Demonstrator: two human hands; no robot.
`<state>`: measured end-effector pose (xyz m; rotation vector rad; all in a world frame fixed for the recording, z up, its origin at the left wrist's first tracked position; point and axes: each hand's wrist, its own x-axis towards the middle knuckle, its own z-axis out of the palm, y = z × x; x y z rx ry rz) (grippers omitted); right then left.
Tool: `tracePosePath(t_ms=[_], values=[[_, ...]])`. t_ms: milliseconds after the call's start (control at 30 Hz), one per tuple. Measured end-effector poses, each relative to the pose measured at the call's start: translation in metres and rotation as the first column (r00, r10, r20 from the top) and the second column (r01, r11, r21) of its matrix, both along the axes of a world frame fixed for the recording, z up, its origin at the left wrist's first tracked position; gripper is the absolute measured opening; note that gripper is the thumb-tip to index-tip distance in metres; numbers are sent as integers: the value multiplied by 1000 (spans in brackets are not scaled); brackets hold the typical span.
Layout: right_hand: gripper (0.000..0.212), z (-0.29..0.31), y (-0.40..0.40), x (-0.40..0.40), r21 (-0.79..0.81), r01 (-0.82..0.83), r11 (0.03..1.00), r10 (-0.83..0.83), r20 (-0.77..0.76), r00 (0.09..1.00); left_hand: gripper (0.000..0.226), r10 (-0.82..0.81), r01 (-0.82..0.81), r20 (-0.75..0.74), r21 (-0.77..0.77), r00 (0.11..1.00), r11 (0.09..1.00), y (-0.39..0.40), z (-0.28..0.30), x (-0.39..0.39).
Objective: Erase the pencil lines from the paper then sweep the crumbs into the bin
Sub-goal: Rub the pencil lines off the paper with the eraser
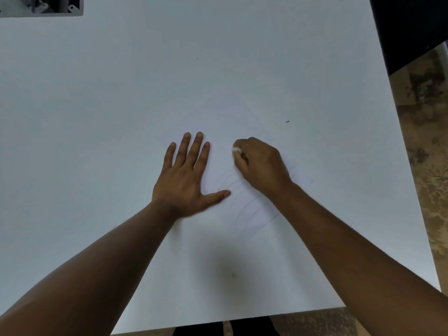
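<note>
I had the left hand (pixel 185 180) lying flat on the paper (pixel 254 209), palm down, its four fingers straight and slightly fanned, the thumb stretched out to the right. It pressed on the sheet just left of the pencil lines (pixel 244 207). The right hand (pixel 260 166) was curled over, its fingertips pinching a small white eraser (pixel 236 150), of which only a corner showed at the far left of the fist. The eraser sat against the paper at the far end of the marked patch, just to the right of my left fingertips.

The paper was nearly the same white as the table (pixel 121 93), so I could barely make out its edges; it lay in the middle of the table, under and between both hands. The pencil lines were faint curved strokes running from between the two hands toward the near side, partly passing under my right wrist.

A small dark crumb (pixel 287 121) lay on the table farther off, to the right of the right hand and well apart from it. At the far left corner a grey boxed opening (pixel 41 6) showed, its contents unclear. Mottled brown floor (pixel 426 146) ran along the right edge of the table.
</note>
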<state>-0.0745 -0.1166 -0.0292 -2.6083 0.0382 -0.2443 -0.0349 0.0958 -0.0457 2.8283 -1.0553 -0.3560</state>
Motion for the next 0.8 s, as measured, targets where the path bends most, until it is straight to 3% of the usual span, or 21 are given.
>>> tracePosePath(t_ms=[167,333,467,533,600,700,800], values=[[15,-1,-49,14,-136,218,966,-211,64,975,115,11,-11,4,-11,1000,1000,0,1,-1],[16,2,-44,16,9,278,961,-277,64,959,115,8,-8,5,-9,1000,1000,1,1,0],[15,1,6,4,59,57,997,-60,45,997,116,-1,1,10,-8,1000,1000,0,0,1],[18,-2,25,-2,13,-91,996,91,15,996,117,-3,2,13,12,1000,1000,1,-1,1],[19,-2,18,4,-76,-128,989,131,30,991,117,-4,3,12,12,1000,1000,0,-2,0],[13,3,-13,27,-235,30,972,-32,-1,1000,115,5,-5,4,-7,1000,1000,0,-1,-1],[14,7,-33,42,-158,151,976,-154,-8,988,114,7,-7,9,-17,1000,1000,1,-1,0]])
